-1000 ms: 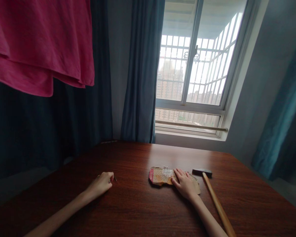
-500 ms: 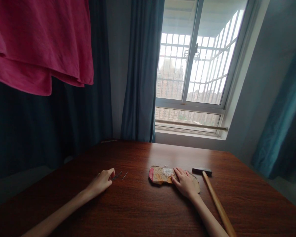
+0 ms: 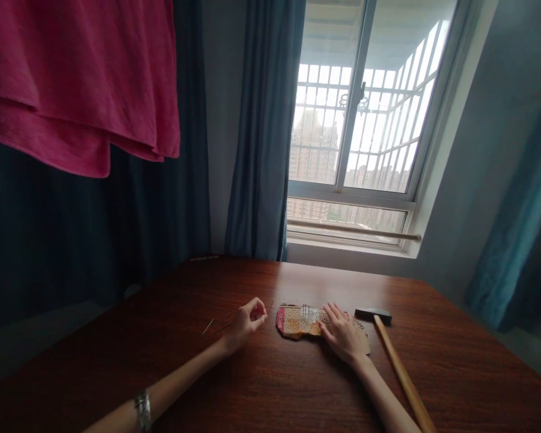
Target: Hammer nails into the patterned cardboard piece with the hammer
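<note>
The left grip (image 3: 246, 325), low in the centre of the frame, is drawn into a pinch, thumb against finger, apparently on a thin nail (image 3: 272, 303); the sliver is so faint that I cannot be sure of it. The right grip (image 3: 343, 338), right of centre, lies flat with its fingers spread, clasping nothing and pressing on the patterned board (image 3: 293, 322). That board sits on the worktop (image 3: 261, 391) in the lower middle of the frame, between the two hands, with a few upright nails (image 3: 305, 309) near its far edge.

A slim nail in so light a pinch could well twist or drop if the fingertips roll, and on the glossy surface it might skid away. The upright nails stand close together, so a sleeveless wrist or a careless finger passing over them could be pricked, or could knock one askew. The right fingertips rest just beside them, which would put them at risk from any stray blow. The board's ragged edge could let it rock if the palm's pressure came off-centre. The loose nails (image 3: 208, 326), left of centre, could be scattered by the left forearm. The hammer (image 3: 399, 364), lower right, lies close enough to the right forearm to be nudged.
</note>
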Tool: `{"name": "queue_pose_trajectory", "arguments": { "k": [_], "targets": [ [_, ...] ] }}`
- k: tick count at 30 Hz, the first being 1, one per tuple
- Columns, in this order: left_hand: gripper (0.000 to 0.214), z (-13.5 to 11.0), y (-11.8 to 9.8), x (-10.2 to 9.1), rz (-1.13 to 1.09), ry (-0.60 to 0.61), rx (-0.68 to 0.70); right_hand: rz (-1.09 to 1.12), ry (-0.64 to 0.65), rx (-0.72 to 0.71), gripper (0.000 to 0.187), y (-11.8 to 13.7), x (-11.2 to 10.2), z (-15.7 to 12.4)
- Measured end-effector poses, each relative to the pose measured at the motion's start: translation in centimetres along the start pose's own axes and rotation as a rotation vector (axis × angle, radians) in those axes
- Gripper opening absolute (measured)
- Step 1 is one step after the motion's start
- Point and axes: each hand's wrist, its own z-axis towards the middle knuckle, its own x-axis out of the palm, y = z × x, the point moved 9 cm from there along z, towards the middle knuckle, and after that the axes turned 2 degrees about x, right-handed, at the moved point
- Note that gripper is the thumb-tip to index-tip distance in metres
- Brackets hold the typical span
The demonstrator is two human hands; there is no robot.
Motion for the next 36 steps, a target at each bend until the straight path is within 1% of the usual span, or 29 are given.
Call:
{"name": "queue_pose_trajectory", "arguments": {
  "k": [2, 4, 6, 8, 10, 12, 14, 18, 21, 23, 26, 28, 30, 31, 33, 36],
  "targets": [
    [0.015, 0.3, -1.0, 3.2, -0.05, 0.04, 0.029, 0.053, -0.075, -0.034, 0.039, 0.7, -1.4, 0.0],
    [0.014, 0.6, -2.0, 5.6, -0.069, 0.023, 0.037, 0.175, -0.142, -0.05, 0.032, 1.3, -2.8, -0.2],
    [0.013, 1.0, -2.9, 7.5, -0.063, 0.0, 0.056, 0.346, -0.164, -0.026, 0.03, 1.6, -3.5, -0.2],
    [0.012, 1.4, -3.6, 8.9, -0.053, -0.02, 0.073, 0.523, -0.141, 0.015, 0.03, 1.8, -3.3, -0.3],
    [0.01, 1.9, -4.2, 10.0, -0.048, -0.019, 0.091, 0.673, -0.107, 0.058, 0.032, 1.8, -2.7, -0.3],
    [0.008, 2.2, -4.6, 11.0, -0.044, 0.0, 0.115, 0.771, -0.088, 0.093, 0.035, 1.8, -2.1, -0.3],
    [0.005, 2.4, -4.9, 11.8, -0.04, 0.022, 0.144, 0.821, -0.081, 0.11, 0.036, 1.7, -1.7, -0.4],
    [0.002, 2.3, -5.1, 12.8, -0.039, 0.072, 0.184, 0.825, -0.101, 0.116, 0.037, 1.5, -1.2, -0.3],
    [0.006, 2.0, -5.1, 13.3, -0.018, 0.123, 0.171, 0.831, -0.128, 0.124, 0.038, 1.1, -1.1, -0.2],
    [0.012, 2.2, -5.1, 12.7, 0.034, 0.071, 0.164, 0.838, -0.147, 0.144, 0.038, 0.7, -1.1, -0.2],
    [0.022, 3.3, -4.8, 10.7, 0.06, -0.09, 0.144, 0.805, -0.188, 0.18, 0.036, 0.0, -1.4, -0.1],
    [0.026, 4.4, -3.8, 9.7, -0.016, -0.162, 0.095, 0.782, -0.198, 0.189, 0.034, -0.2, -1.5, 0.0],
    [0.03, 5.7, -2.1, 9.3, -0.152, -0.184, 0.022, 0.784, -0.187, 0.199, 0.032, -0.4, -1.3, 0.0],
    [0.031, 6.3, -1.3, 9.5, -0.227, -0.166, -0.01, 0.789, -0.179, 0.203, 0.031, -0.4, -1.2, 0.0],
    [0.032, 7.2, 0.0, 10.5, -0.341, -0.086, -0.042, 0.792, -0.173, 0.211, 0.03, -0.5, -1.0, 0.0],
    [0.038, 7.5, 0.7, 12.0, -0.368, 0.038, -0.046, 0.766, -0.182, 0.205, 0.029, -0.7, -0.9, 0.1]
  ]
}}
